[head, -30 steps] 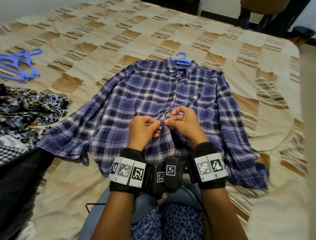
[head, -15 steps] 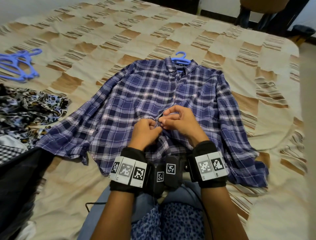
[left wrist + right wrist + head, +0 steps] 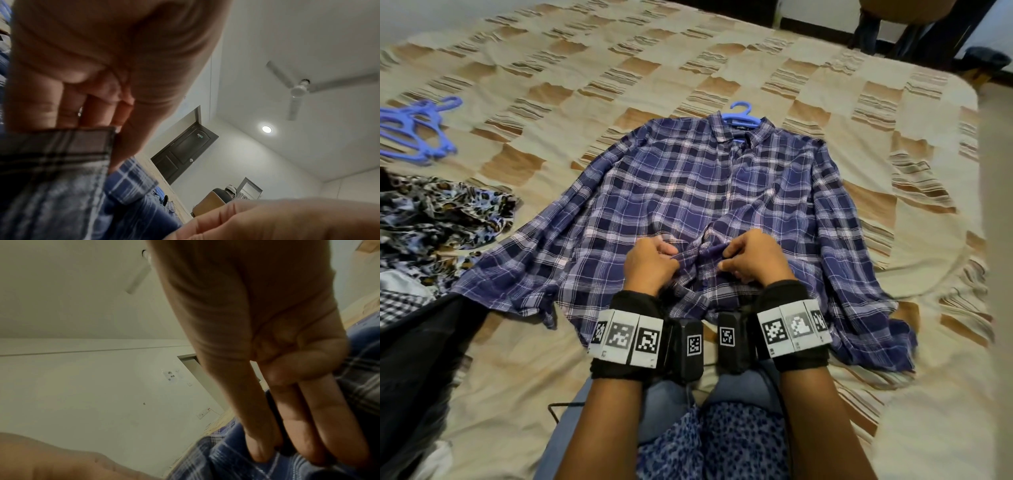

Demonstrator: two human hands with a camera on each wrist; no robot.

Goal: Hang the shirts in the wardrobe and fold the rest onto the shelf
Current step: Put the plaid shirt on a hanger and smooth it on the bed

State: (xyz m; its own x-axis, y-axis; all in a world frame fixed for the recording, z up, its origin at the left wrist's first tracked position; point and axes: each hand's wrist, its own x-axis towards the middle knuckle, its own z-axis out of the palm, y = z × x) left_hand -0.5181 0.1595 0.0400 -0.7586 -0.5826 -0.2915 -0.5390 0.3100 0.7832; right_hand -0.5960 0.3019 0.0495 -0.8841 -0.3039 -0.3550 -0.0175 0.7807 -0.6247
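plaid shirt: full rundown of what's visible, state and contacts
The plaid shirt is blue-and-white checked woven cloth with a collar and long sleeves, spread front-up on the bedspread. A blue hanger sits in its neck, hook poking past the collar. Sleeves splay outward. The left hand and right hand pinch the bunched front placket near the hem.

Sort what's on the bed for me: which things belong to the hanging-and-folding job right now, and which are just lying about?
In the job:
plaid shirt, pinched at its front by left hand and right hand
blue hanger in its collar

Lying about:
spare hangers
leopard-print garment
checked cloth
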